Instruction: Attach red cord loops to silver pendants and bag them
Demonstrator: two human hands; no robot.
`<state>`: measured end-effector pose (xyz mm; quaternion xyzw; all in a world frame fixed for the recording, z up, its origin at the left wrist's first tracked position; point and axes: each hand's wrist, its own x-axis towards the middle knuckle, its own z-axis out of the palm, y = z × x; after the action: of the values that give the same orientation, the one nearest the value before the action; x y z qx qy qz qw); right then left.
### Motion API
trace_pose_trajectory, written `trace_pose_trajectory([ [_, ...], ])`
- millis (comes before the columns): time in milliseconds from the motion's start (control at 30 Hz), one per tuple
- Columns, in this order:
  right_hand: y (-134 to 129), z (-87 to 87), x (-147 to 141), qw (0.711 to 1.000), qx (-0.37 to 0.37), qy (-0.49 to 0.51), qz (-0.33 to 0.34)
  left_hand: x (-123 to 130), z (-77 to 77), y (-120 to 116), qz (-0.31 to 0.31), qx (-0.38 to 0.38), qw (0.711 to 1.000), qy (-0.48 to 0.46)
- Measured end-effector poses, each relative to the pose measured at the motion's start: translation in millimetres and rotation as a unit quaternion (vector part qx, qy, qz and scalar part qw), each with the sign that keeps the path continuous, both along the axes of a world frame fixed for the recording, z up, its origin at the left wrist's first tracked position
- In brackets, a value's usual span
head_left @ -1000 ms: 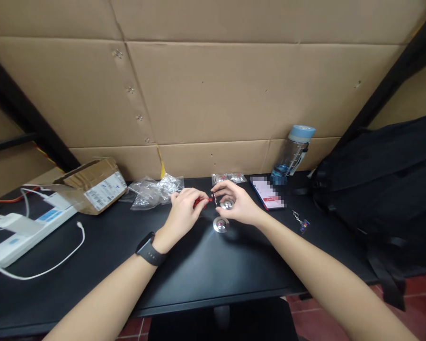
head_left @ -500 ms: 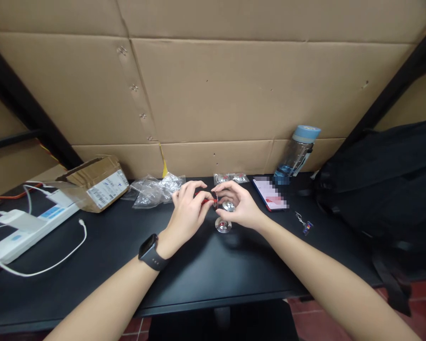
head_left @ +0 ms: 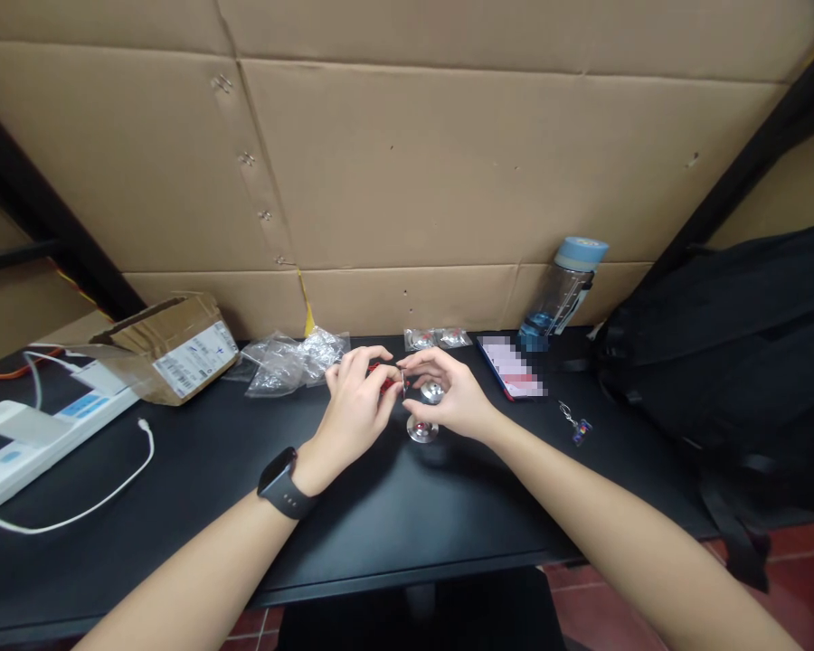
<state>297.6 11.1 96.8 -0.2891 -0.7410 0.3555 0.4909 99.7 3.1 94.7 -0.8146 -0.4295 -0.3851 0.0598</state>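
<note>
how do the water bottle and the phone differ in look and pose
The bottle stands on its base, while the phone lies flat. The bottle is round and see-through with a light blue lid; the phone is a thin slab with a pale, lit screen. The bottle is also much thicker than the phone. Both rest on the black table.

L hand (head_left: pixel 358 402) is gripping red item (head_left: pixel 383 372); R hand (head_left: pixel 451 395) is pinching thin disc (head_left: pixel 403 383) edge-on, above metal discs (head_left: pixel 422 429) on tbl (head_left: pixel 380 533).
</note>
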Motion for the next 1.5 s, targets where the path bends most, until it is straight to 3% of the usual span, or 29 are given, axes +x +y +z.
trace_pose_trajectory([
  [433,2,-7.2,-3,0.999,-0.037,0.034,0.007,2,-3.9,2,-0.001,0.002,1.0,-0.017],
  [767,1,-7.9,-3,0.997,-0.059,0.049,0.016,4,1.9,-6,0.023,0.046,0.997,0.049],
  [1100,4,-6.5,-3,0.971,-0.195,0.119,0.065,-5,11.3,-4,0.018,0.064,0.996,0.051],
  [1333,6,-3.5,-2,0.977,-0.186,0.084,0.056,-4,9.9,-4,0.02,0.061,0.997,0.036],
  [1500,8,-3.2,-2,0.988,-0.135,0.049,0.056,-4,9.2,-4,0.01,0.061,0.997,0.043],
])
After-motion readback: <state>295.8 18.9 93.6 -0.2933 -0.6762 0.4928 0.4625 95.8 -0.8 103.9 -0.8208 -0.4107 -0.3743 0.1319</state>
